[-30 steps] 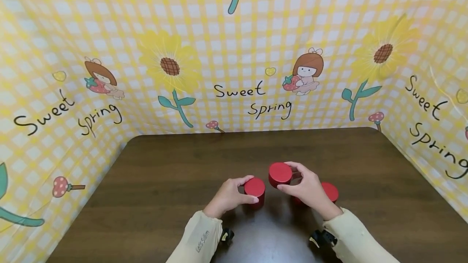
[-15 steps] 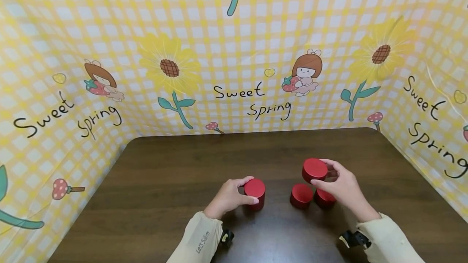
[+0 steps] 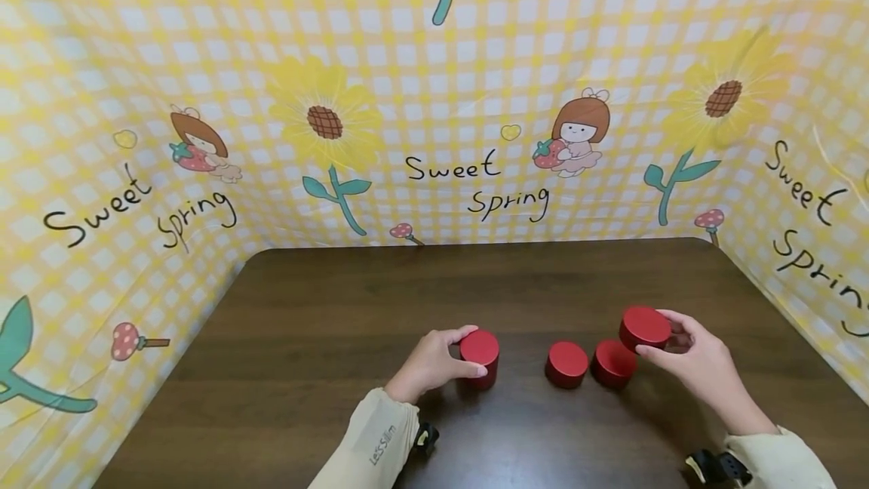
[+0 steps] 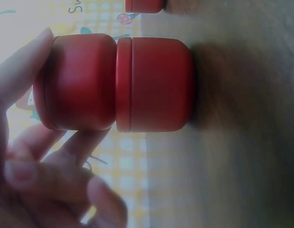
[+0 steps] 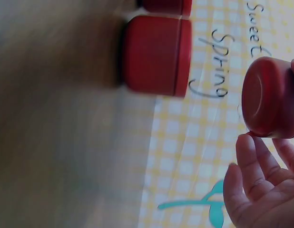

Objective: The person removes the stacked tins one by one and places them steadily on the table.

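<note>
Several round red pots stand on a dark wooden table [image 3: 353,300]. My left hand [image 3: 473,353] grips the upper pot [image 4: 78,80] of a two-pot stack [image 3: 486,376] at the table's front middle; the lower pot [image 4: 159,85] rests on the wood. My right hand [image 3: 652,333] holds another red pot [image 3: 638,323] lifted off the table at the right, its fingers [image 5: 249,180] curled under the pot [image 5: 270,97]. Two single red pots [image 3: 566,363] [image 3: 611,365] stand side by side just left of and below the raised one.
A yellow checked cloth [image 3: 434,96] with sunflowers and "Sweet Spring" lettering walls the table on the back, left and right. The table's far half and left part show bare wood. Cream sleeves [image 3: 373,444] cover both forearms.
My right hand has carried its red pot from the middle, beside the left stack, rightward over the two single pots. The left hand has stayed on its stack.
</note>
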{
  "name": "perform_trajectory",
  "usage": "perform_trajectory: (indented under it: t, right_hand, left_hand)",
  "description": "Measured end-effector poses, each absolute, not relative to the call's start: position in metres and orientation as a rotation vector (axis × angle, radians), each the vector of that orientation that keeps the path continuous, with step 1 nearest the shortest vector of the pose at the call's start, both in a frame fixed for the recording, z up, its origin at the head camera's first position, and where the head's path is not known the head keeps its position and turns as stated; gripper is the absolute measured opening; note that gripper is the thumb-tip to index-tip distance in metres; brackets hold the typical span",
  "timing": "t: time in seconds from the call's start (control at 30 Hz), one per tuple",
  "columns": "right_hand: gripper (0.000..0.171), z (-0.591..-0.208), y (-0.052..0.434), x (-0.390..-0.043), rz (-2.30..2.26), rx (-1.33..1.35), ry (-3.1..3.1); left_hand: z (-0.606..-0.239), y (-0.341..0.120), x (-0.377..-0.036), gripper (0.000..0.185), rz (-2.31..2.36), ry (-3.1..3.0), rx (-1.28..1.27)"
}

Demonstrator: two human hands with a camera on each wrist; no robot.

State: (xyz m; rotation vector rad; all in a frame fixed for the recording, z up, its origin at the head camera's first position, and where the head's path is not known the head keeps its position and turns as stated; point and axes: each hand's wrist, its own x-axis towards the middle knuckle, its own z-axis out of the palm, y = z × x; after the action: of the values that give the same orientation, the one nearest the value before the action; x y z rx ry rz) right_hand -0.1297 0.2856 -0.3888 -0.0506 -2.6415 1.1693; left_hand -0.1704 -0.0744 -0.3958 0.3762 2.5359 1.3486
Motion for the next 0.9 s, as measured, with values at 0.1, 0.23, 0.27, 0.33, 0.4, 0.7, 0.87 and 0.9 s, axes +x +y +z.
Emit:
perform_trajectory:
  t: [0.1,0.23,0.27,0.33,0.4,0.7,0.87,0.9]
  right_hand:
    - [0.064,-0.391,0.293,-0.126,1.16,-0.074,-2.651]
    - [0.065,-0.393,0.302,-0.123,1.127,-0.121,-2.669]
    - [0.065,-0.394,0.304,-0.122,1.112,-0.135,-2.673]
    - [0.065,-0.396,0.308,-0.122,1.077,-0.154,-2.681]
    - [0.065,-0.397,0.312,-0.122,1.057,-0.166,-2.688]
    - [0.07,-0.401,0.323,-0.124,1.023,-0.189,-2.816]
    - [0.071,-0.403,0.322,-0.126,1.035,-0.164,-2.863]
    - [0.072,-0.403,0.322,-0.126,1.039,-0.166,-2.874]
  left_hand:
    - [-0.395,-0.076,-0.17,0.065,1.329,2.555,0.355]
    - [-0.394,-0.078,-0.168,0.067,1.304,2.589,0.347]
    - [-0.395,-0.079,-0.168,0.067,1.302,2.594,0.349]
    - [-0.396,-0.079,-0.168,0.067,1.294,2.607,0.365]
    - [-0.397,-0.079,-0.168,0.067,1.301,2.612,0.376]
    - [-0.401,-0.075,-0.169,0.067,1.302,2.589,0.399]
    - [-0.399,-0.073,-0.171,0.067,1.304,2.589,0.395]
    - [-0.399,-0.072,-0.171,0.067,1.302,2.587,0.396]
